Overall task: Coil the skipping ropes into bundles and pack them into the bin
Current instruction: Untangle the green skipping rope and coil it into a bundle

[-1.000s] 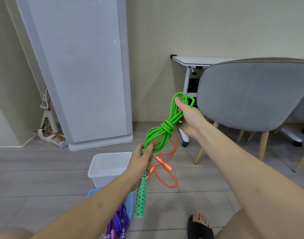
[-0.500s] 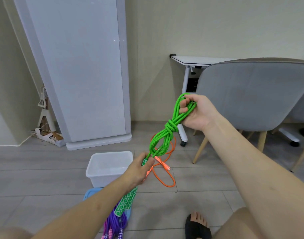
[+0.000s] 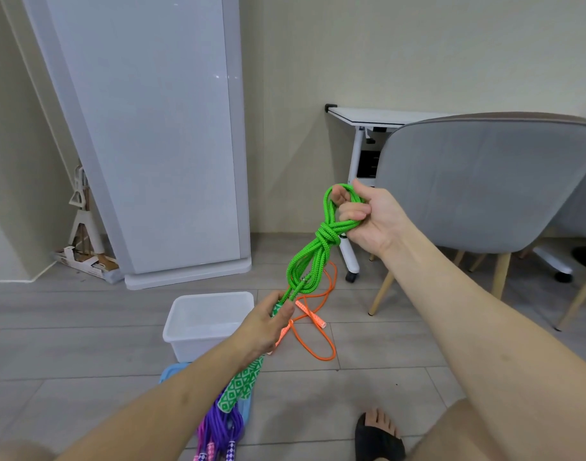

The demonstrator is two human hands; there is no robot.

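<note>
A green skipping rope [image 3: 310, 261], coiled and knotted near its top, stretches taut between my hands. My right hand [image 3: 368, 217] grips the loop end above the knot. My left hand [image 3: 265, 322] holds the rope's green patterned handles [image 3: 241, 384], which stick out below my fist. A white bin [image 3: 206, 322] stands on the floor just left of my left hand. An orange skipping rope [image 3: 315, 337] lies loose on the floor behind the green one. A purple rope bundle [image 3: 221, 430] sits in a blue container [image 3: 172, 374] near the bottom edge.
A grey chair [image 3: 484, 181] on wooden legs stands at the right, with a white wheeled table [image 3: 368, 114] behind it. A tall white panel [image 3: 158, 138] leans against the wall at the left. My sandalled foot [image 3: 378, 434] rests on the floor at the bottom.
My right hand has turned palm up and pulled the loop end away, tightening the knot. My left hand slid down to the handles, which now tilt toward me.
</note>
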